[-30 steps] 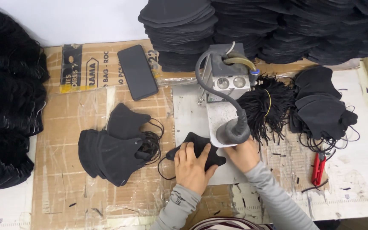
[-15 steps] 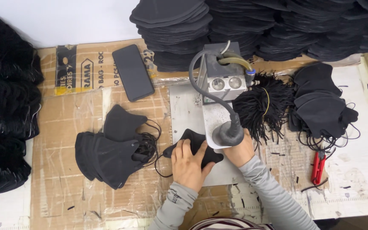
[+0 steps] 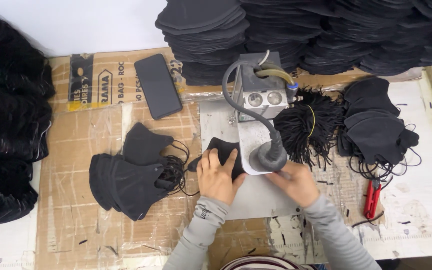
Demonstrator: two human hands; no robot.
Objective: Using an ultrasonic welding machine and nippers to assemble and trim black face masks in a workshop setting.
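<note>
My left hand (image 3: 218, 176) lies flat on a black face mask (image 3: 223, 150), pressing it onto the metal plate (image 3: 256, 192) of a small bench machine (image 3: 258, 97). Just below the machine's round head (image 3: 267, 159), my right hand (image 3: 296, 182) has its fingers pinched together at the mask's edge; what they pinch is hidden. To the right of the head lies a bundle of black ear-loop cords (image 3: 308, 127) tied with a yellow band.
Finished black masks (image 3: 131, 172) with loops pile at left on cardboard. More masks (image 3: 376, 125) lie at right, tall stacks (image 3: 201, 35) along the back, black heaps (image 3: 6, 130) at far left. A dark phone (image 3: 158, 92) and red snips (image 3: 372, 199) rest nearby.
My left hand has slid a little right over the mask, toward the machine head. My right hand stays under the head. The view has shifted slightly.
</note>
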